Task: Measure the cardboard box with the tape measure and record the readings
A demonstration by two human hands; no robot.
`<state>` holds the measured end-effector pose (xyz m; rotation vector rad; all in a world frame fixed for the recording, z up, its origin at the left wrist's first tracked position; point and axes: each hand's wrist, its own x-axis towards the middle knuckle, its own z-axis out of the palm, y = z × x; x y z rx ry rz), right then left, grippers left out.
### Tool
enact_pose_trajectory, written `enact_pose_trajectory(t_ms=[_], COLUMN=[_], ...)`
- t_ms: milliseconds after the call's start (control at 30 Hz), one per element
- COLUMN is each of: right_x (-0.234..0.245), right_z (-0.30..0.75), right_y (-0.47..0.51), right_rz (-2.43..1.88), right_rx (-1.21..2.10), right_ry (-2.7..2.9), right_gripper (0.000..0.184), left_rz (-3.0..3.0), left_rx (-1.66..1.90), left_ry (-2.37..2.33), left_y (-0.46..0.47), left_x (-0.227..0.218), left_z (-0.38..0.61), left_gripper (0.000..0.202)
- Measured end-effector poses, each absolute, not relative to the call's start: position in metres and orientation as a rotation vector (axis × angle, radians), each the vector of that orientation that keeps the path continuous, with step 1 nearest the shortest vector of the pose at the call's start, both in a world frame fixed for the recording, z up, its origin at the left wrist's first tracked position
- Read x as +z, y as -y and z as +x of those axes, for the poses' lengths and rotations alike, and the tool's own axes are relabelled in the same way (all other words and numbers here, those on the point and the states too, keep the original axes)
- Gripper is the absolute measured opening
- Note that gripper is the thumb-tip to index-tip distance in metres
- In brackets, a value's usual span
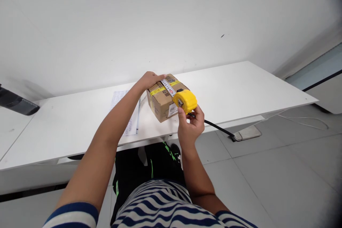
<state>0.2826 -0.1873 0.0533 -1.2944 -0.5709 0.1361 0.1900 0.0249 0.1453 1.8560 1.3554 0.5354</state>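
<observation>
My right hand (191, 126) is closed around a yellow tape measure (187, 100), held at the near right edge of a small cardboard box (161, 105). From its case the white blade (167, 87) runs out across the box's top. My left hand (151, 79) grips the box's far left edge, a finger or thumb at the blade's far end; its other fingers are hidden behind the box. Yellow printed tape (157, 91) crosses the top under the blade. A white label (173, 109) shows on the near side. A black strap hangs by my right hand.
The box is over a long white table (227, 92) against a white wall. Left of it lies a printed paper sheet (133, 124), partly behind my left forearm. A dark cylindrical object (18, 101) is at the far left. Cables (304, 118) lie on the tiled floor at the right.
</observation>
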Motion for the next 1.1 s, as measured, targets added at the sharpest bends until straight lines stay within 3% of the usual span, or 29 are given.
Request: enact_pose_trajectory(t_ms=[1100], right_x=[0.049], right_z=[0.285], right_y=[0.185], right_rz=[-1.316], right_rx=[0.14], right_ry=[0.594], right_gripper=[0.057], left_rz=[1.652], left_rx=[0.372], left_ry=[-1.36], left_y=[-0.038], left_x=[0.142], left_z=[0.19], left_gripper=[0.05])
